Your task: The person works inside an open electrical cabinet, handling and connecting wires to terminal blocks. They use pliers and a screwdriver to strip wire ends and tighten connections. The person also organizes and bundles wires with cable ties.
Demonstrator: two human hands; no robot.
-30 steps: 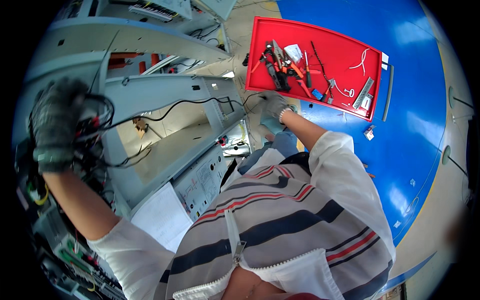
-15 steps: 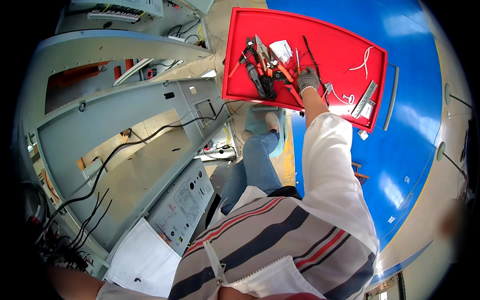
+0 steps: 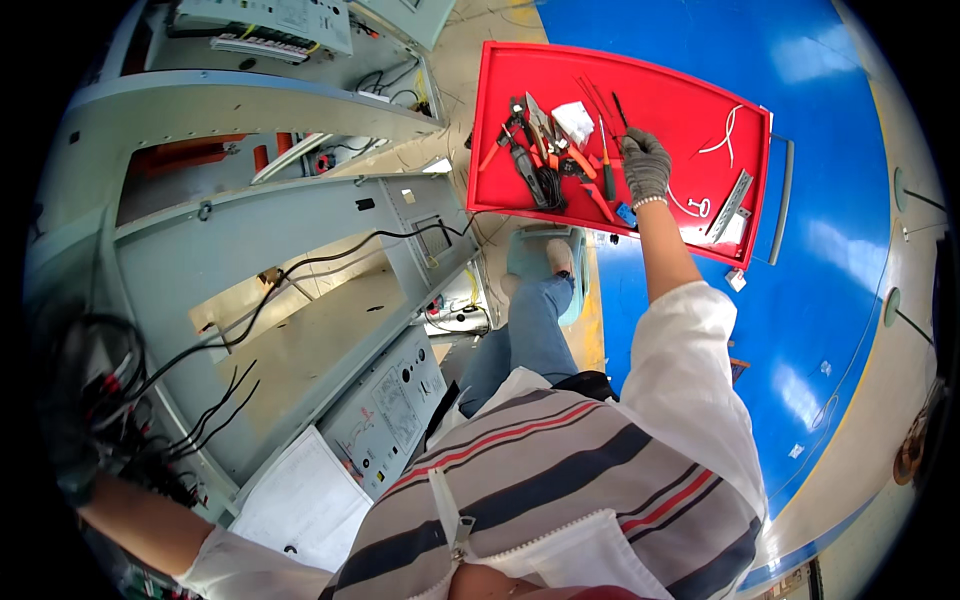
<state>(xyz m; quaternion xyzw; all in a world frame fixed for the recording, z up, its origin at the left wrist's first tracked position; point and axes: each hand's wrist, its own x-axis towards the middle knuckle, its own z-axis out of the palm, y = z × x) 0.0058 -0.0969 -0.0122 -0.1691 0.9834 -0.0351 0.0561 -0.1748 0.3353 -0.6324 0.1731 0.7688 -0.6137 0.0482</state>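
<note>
Fingers of the gloved right hand (image 3: 648, 168) are drawn together on a thin dark strip (image 3: 619, 108), over the red tray (image 3: 690, 110). Pliers (image 3: 538, 118) and a screwdriver (image 3: 609, 180) lie in the tray's left half. Well left of the tray, the blurred left hand (image 3: 74, 435) is beside dark cables (image 3: 160, 458); its opening cannot be told.

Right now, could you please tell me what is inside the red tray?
In the red tray I see orange-handled tools, a screwdriver, a crumpled white item and a slotted metal strip. The gloved right hand covers whatever lies directly beneath it.
</note>
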